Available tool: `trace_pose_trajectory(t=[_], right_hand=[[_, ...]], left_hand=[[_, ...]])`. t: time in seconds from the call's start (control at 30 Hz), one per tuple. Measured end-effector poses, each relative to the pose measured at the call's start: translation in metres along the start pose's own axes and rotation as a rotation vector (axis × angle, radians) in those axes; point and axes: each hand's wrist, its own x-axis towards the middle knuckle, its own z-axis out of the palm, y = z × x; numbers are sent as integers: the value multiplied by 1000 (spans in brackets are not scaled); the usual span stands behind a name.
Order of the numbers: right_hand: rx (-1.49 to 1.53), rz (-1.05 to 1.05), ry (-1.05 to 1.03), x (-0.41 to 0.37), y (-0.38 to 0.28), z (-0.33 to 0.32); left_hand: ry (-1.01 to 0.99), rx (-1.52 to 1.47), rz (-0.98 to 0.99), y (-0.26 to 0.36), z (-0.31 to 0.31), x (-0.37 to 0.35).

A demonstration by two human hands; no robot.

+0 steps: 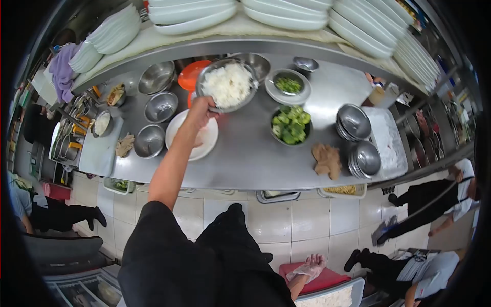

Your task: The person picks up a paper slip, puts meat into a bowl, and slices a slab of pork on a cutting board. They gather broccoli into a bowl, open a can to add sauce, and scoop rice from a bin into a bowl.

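My left hand (201,113) grips the near rim of a metal bowl (250,96) heaped with white rice (227,86). The bowl is held over the steel counter, and its far side overlaps another metal bowl (257,64). Beneath my left wrist a white plate (208,140) lies on the counter, partly hidden by my arm. Down by my right side, my right hand (309,267) wears a clear plastic glove. Its fingers are apart, with nothing visible in them. Below it are a red lid or board (325,280) and a tub of rice (330,298).
Broccoli (291,125) fills a bowl mid-counter; chopped greens (288,84) sit behind it. Stacked metal bowls (354,122) and a brown cloth (326,159) lie to the right. White dishes (286,18) line the overhead shelf. Co-workers stand at right (434,202) and left (56,215).
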Motion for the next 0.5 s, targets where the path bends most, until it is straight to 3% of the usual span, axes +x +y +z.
trace_pose_trajectory(t=[0.2,0.5], right_hand=[[-169,-52,-214,14,31,52],[-252,-124,-266,-3,17,100]], left_hand=[[164,35,0,43,-86,79],[212,43,-110,35,-117,109]])
